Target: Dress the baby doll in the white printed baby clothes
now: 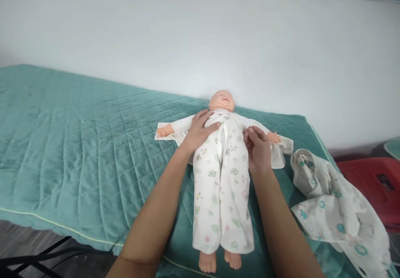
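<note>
"So, leftmost?"
"Green quilted cover [93, 161]; left hand [200, 131], thumb spread from fingers, resting on chest of one doll [221, 100], face-up on cover."
"Done?"
"Printed garment [206, 186], over both legs. Seemingly undone: pale cloth [277, 157], loose beneath both arms."
"Then?"
"Right hand [258, 144], thumb against curled fingers; whether pinching cloth, cannot tell. Far right: crumpled printed clothing [340, 211]."

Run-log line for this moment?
baby doll: face up on green quilted cover | left hand: spread on doll's chest | right hand: curled beside doll's torso, grip unclear | patterned garment: crumpled, right
</note>
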Demonstrator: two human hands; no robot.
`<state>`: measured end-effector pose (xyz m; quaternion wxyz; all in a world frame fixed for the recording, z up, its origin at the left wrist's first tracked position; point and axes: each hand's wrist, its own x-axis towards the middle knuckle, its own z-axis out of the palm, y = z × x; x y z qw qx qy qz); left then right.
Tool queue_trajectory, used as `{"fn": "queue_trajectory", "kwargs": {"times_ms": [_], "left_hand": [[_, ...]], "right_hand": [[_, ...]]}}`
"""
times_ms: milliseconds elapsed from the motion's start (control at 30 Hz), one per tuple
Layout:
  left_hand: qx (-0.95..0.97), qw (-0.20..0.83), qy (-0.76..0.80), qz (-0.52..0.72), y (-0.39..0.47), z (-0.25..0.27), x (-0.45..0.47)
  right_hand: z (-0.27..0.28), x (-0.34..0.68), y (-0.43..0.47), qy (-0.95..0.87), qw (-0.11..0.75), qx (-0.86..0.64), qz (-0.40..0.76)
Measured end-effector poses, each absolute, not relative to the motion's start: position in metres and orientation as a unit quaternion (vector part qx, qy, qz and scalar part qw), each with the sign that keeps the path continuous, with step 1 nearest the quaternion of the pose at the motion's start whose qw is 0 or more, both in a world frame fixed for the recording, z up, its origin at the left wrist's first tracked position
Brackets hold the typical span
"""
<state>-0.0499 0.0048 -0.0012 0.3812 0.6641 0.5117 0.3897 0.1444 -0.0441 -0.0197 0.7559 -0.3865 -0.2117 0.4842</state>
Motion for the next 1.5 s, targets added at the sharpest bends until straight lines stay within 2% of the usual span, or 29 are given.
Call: {"fn": "queue_trajectory", "kwargs": {"times_ms": [667,1233,1367,1500], "left_hand": [[0.656,0.394,0.495,0.412,0.007,-0.002,-0.050],[0.680,0.387,0.444,0.436,0.002,0.000,-0.051],[0.713,0.336,0.433,0.437,-0.002,0.004,-0.048],[0.755,0.199,0.448,0.436,-0.008,0.002,-0.040]], "right_hand": [[-0.004,0.156,-0.058,-0.218,0.717,-0.254,0.611],[0.003,0.154,-0.065,-0.232,0.728,-0.245,0.597],[0.006,0.146,-0.068,-0.251,0.744,-0.270,0.557],[-0.002,0.137,-0.067,-0.322,0.762,-0.339,0.449]]}}
